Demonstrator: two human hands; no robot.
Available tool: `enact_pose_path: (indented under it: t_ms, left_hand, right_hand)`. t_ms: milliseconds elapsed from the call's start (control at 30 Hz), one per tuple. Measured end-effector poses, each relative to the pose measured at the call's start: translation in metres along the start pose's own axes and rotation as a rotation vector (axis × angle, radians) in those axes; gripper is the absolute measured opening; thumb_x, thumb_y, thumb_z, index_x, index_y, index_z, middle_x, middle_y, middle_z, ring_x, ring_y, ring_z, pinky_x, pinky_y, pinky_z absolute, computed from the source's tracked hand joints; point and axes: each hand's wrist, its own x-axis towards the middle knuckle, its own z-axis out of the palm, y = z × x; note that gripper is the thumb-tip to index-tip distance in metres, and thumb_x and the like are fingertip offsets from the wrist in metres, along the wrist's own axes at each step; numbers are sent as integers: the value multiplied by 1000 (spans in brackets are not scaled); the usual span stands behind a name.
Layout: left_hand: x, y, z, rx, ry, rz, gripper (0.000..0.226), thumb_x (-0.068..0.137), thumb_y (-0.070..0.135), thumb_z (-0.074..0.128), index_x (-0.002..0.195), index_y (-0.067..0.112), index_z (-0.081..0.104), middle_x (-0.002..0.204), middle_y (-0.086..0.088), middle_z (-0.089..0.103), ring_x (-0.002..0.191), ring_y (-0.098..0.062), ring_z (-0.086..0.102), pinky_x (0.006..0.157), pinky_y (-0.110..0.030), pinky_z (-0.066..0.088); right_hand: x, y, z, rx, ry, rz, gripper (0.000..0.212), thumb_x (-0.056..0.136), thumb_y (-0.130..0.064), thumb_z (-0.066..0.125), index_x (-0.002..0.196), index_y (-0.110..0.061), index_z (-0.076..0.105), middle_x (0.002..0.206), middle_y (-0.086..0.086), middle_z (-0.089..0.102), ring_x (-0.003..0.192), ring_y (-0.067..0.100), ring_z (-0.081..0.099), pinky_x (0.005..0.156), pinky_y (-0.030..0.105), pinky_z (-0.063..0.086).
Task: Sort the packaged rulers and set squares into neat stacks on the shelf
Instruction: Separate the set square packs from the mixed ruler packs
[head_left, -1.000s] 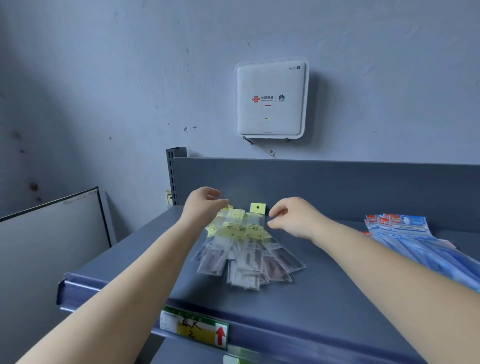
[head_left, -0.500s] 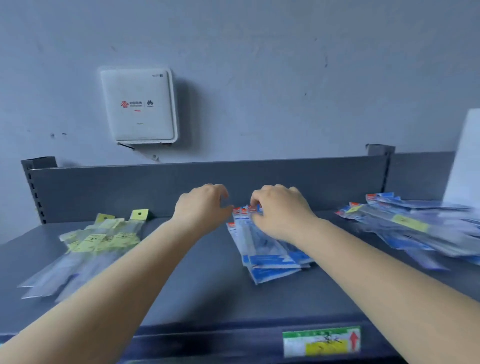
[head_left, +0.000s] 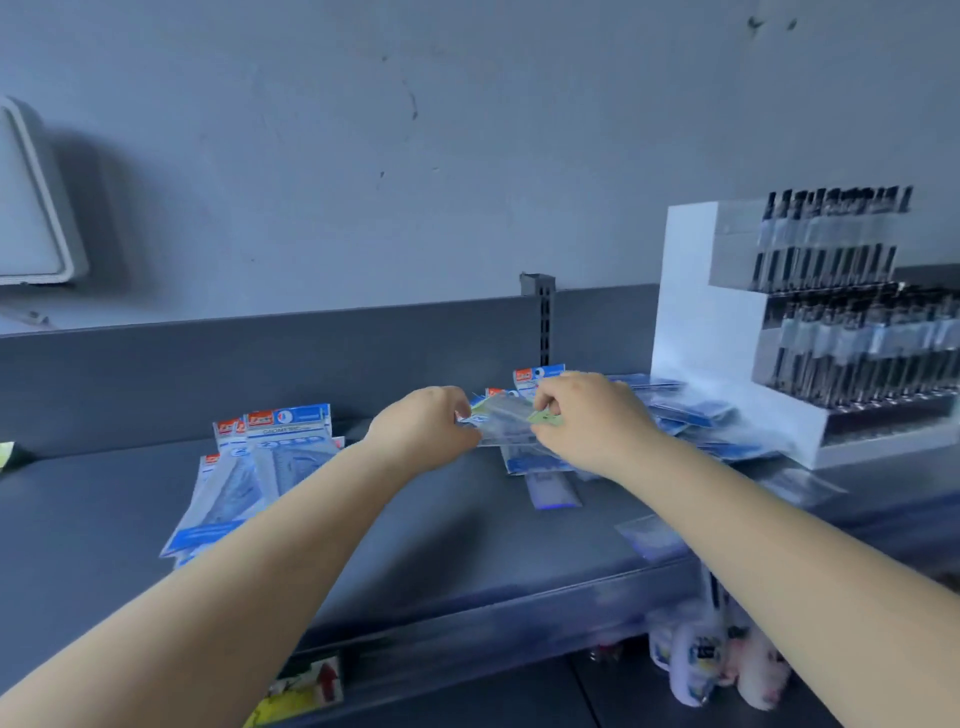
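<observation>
A loose pile of blue packaged rulers and set squares (head_left: 691, 415) lies on the grey shelf (head_left: 467, 535) at the centre right. My left hand (head_left: 423, 428) and my right hand (head_left: 592, 421) both reach to the pile's left end and pinch a clear packet with a yellow-green label (head_left: 506, 415) between them, just above the pile. A fanned stack of blue set-square packets (head_left: 265, 462) lies on the shelf to the left, partly behind my left forearm. The corner of a yellow-labelled packet (head_left: 6, 453) shows at the far left edge.
A white tiered display of black pens (head_left: 810, 322) stands on the shelf at the right, touching the pile. A white wall box (head_left: 31, 208) hangs at the upper left. A shelf upright (head_left: 540, 317) rises from the back panel. Bagged goods (head_left: 711, 660) hang below the shelf's front edge.
The view has swung right. Both hands left the middle blue stack and moved right to the pile by the pen display, where they now pinch a clear yellow-labelled packet.
</observation>
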Motion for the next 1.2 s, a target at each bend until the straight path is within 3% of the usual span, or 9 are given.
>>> enact_pose_path:
  t_ms: [200,567,667,733,833,933,1033,1100,1200]
  left_hand:
    - [21,33,22,15,-6,18,35,86,35,57,119,22,55,124,3,56,110,-19,54,92,-34,46]
    - [70,73,46,-26,-93,57,39,88,50,52,120,27,55,124,8,56,116,-19,51,101,-35,36]
    - [83,82,54,13,-81,105,42,88,58,46,109,25,62,113,8,63,109,-17,54,94,-33,30]
    - [91,91,62,74,-88,126,48,86,63,43,88,20,64,96,5,66,95,-18,57,84,-32,28]
    - [99,102,71,129,-104,90,55,84,66,43,60,17,43,61,4,50,68,-16,49,80,-31,26]
    - [103,109,73,99,-105,78,51,84,59,51,56,18,38,55,4,40,61,-17,43,80,-32,27]
    - [107,103,69,-80,-147,30,27,81,41,61,64,22,50,65,3,49,67,-19,45,80,-30,32]
    - [107,94,58,-264,-199,-12,11,79,34,69,82,27,62,82,2,58,78,-18,52,83,-28,42]
    - [103,76,39,-508,-228,-59,34,77,20,76,109,14,67,98,0,63,82,-12,57,78,-24,40]
  right_hand:
    - [2,64,-4,81,-15,90,21,85,-21,54,105,-20,61,110,-2,59,106,21,55,87,32,44]
    - [20,126,-3,29,-180,238,36,88,-18,48,123,-24,53,131,-4,50,118,19,49,96,33,39]
    - [25,132,0,57,-186,283,36,87,-18,50,122,-22,54,131,-3,51,117,20,49,98,34,41]
    - [28,134,3,103,-178,310,34,86,-19,53,120,-21,55,131,-2,52,117,19,50,99,35,42]
    - [31,138,5,138,-165,327,32,86,-21,56,117,-21,57,128,-2,55,115,19,52,99,36,43]
    - [35,143,7,161,-145,325,31,86,-20,57,117,-19,58,126,-1,56,114,19,52,99,36,43]
    - [41,146,8,212,-103,317,31,87,-17,57,117,-15,59,126,1,57,115,19,53,99,34,42]
    - [45,146,9,244,-79,305,31,87,-16,56,118,-14,59,125,1,57,114,19,53,98,32,42]
    - [53,142,14,265,-75,274,30,87,-17,55,116,-16,60,124,1,58,112,20,53,97,32,43]
